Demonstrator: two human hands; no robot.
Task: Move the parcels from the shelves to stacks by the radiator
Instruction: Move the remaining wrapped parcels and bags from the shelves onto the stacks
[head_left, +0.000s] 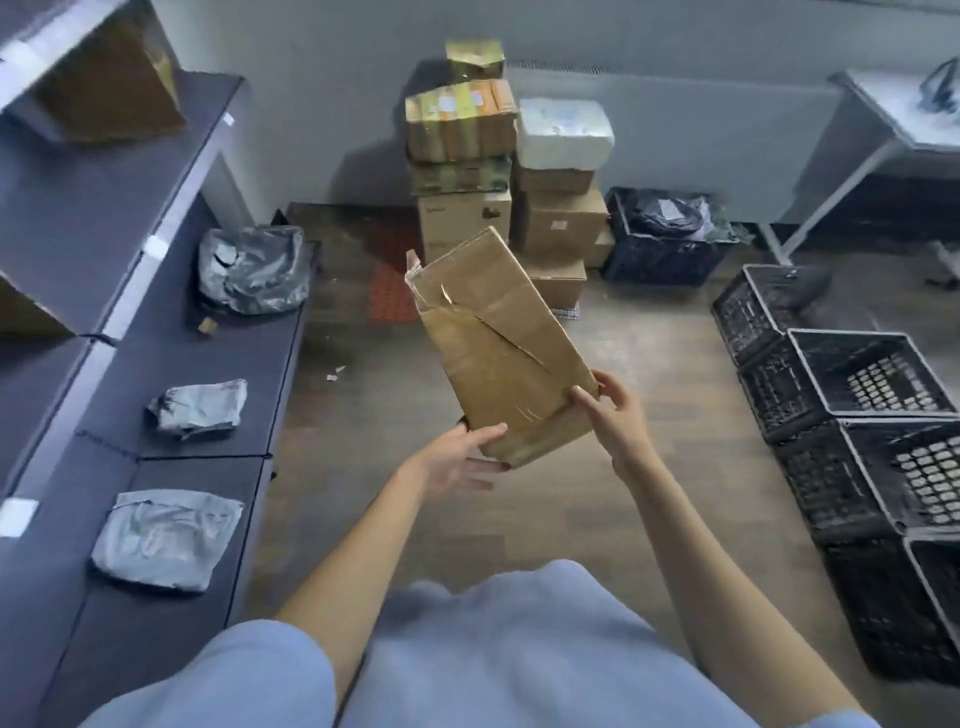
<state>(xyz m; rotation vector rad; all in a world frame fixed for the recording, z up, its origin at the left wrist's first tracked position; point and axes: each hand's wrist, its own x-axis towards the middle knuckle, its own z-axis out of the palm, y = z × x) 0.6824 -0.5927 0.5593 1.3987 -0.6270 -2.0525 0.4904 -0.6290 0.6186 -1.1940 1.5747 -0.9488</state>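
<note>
I hold a long, dented brown cardboard parcel (496, 338) tilted in the air over the floor. My left hand (462, 454) grips its near bottom corner, thumb on top. My right hand (610, 413) holds its near right corner. Straight ahead, two stacks of cardboard boxes (460, 130) stand against the wall beside the white radiator (675, 119), the right stack topped by a white parcel (563, 132). On the dark shelves (171, 364) at my left lie grey bag parcels (200, 408), (163, 538), (257, 267) and a brown box (104, 78).
Black plastic crates (852, 395) line the right side of the wooden floor. Another black crate (665, 239) with dark bags sits under the radiator. A white table (893, 119) stands at the far right. A red mat (387, 280) lies before the stacks.
</note>
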